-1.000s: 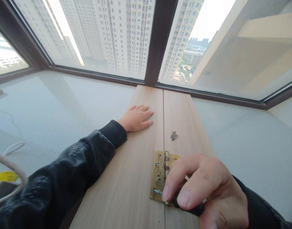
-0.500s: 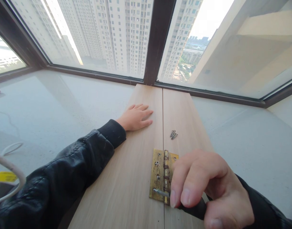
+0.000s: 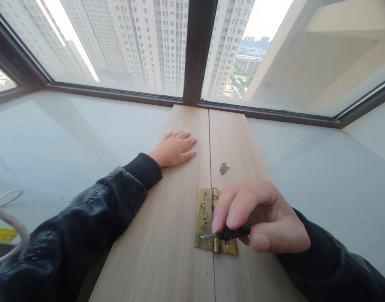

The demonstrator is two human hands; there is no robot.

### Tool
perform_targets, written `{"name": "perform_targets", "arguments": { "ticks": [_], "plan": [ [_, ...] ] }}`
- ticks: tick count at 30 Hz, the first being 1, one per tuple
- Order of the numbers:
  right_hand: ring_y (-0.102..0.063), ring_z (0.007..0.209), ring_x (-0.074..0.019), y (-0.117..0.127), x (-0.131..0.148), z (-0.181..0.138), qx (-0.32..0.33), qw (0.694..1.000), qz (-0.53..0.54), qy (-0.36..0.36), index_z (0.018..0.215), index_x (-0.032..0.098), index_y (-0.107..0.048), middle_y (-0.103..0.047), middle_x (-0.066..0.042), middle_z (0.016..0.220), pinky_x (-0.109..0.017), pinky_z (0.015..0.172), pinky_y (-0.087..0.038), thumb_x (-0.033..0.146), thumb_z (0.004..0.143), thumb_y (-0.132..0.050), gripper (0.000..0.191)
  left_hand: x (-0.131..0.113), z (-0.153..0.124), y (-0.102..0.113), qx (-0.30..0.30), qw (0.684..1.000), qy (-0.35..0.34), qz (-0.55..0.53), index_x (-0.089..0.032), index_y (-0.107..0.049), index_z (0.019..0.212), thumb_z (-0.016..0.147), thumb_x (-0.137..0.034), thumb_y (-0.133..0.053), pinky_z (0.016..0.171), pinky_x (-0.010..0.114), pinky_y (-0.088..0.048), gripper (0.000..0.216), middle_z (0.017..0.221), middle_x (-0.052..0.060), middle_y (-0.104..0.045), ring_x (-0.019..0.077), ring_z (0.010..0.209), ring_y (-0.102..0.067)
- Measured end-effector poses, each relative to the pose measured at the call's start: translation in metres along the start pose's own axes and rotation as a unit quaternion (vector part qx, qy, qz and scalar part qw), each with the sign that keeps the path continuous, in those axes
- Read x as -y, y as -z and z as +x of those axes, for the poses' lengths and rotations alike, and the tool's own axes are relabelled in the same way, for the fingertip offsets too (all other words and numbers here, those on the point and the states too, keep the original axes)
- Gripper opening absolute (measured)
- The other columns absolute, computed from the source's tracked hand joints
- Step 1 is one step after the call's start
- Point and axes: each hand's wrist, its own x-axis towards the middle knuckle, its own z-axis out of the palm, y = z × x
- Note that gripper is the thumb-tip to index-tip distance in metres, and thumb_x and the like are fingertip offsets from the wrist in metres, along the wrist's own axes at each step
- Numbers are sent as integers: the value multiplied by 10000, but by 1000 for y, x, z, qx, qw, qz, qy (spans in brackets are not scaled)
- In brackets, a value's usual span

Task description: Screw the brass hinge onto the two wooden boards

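On the two wooden boards [image 3: 167, 235] by the window: right hand [image 3: 261, 218] closed around a black-handled screwdriver [image 3: 225, 233], shaft lying low, tip at the lower left corner of the brass hinge [image 3: 205, 218]. Hinge lies flat across the seam between the boards, knuckle on the seam, right leaf mostly hidden under the fingers. Two screw heads visible in the left leaf. Loose screws [image 3: 223, 168] just beyond, on the right board. Left hand [image 3: 175, 148] flat, fingers spread, palm down on the left board, holding nothing. Grey sill [image 3: 85, 134] either side; white cable [image 3: 6, 218] far left.
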Motion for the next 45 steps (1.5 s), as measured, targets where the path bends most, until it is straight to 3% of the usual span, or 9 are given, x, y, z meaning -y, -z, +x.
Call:
{"name": "perform_targets", "arguments": {
  "ticks": [3,7,12,16,23,35,40,45],
  "plan": [
    [-648,742,-99,3,1,1,9,1000,-1,-12,1175,206,-800,-787,-95,1062,-164,594,-498,225,948,-758,232,2,0,-1,-4,1000,-3,4,-217,-467,1580,1036,-525,-437,1293,549,-241,626,1701,140,-359,338,1581,-314],
    [-647,716,-100,5,1,0,-5,1000,-11,-16,1181,233,-794,-785,-88,1052,-184,588,-489,221,961,-746,226,2,1,-1,-5,1000,-4,2,-215,-461,1585,1035,-528,-436,1295,552,-236,633,1705,138,-351,344,1584,-307],
    [-589,689,-96,6,-4,-1,-46,997,-67,-3,1078,265,-819,-702,-15,880,-200,589,-452,200,790,-915,311,2,0,0,-3,1000,-3,6,-220,-464,1582,1036,-537,-423,1297,539,-237,632,1700,137,-361,342,1582,-312],
    [-525,615,-70,6,-3,-1,-26,995,-95,10,1092,292,-829,-680,-3,871,-200,559,-425,203,752,-947,371,2,0,-1,-8,1000,-7,0,-216,-473,1577,1032,-538,-424,1294,542,-234,635,1696,144,-366,348,1580,-313],
    [-702,869,-173,4,4,2,13,996,-94,2,1187,196,-798,-758,-98,1083,-292,780,-565,297,956,-744,258,5,0,-2,-7,1000,-7,-5,-211,-468,1578,1027,-543,-416,1295,541,-225,645,1700,144,-358,350,1582,-305],
    [-752,889,-163,14,-2,6,-11,997,-81,-13,1115,227,-806,-797,-70,995,-266,775,-619,258,937,-779,183,10,5,-4,-5,1000,-5,-1,-274,-424,1608,1000,-672,-404,1292,557,-198,727,1719,113,-328,334,1586,-293],
    [-751,831,-178,-4,16,9,-56,983,-160,-74,1065,166,-808,-793,-95,959,-255,700,-621,224,909,-778,169,11,7,-3,7,1000,-1,-7,-277,-395,1622,994,-693,-390,1299,563,-171,754,1737,108,-289,341,1602,-257],
    [-675,671,-123,-36,40,4,-94,949,-274,-126,1045,155,-808,-784,-86,941,-198,593,-554,184,884,-759,171,13,7,-3,6,1000,5,-20,-281,-405,1617,983,-696,-411,1305,551,-164,758,1741,96,-285,333,1606,-250]
  ]
}}
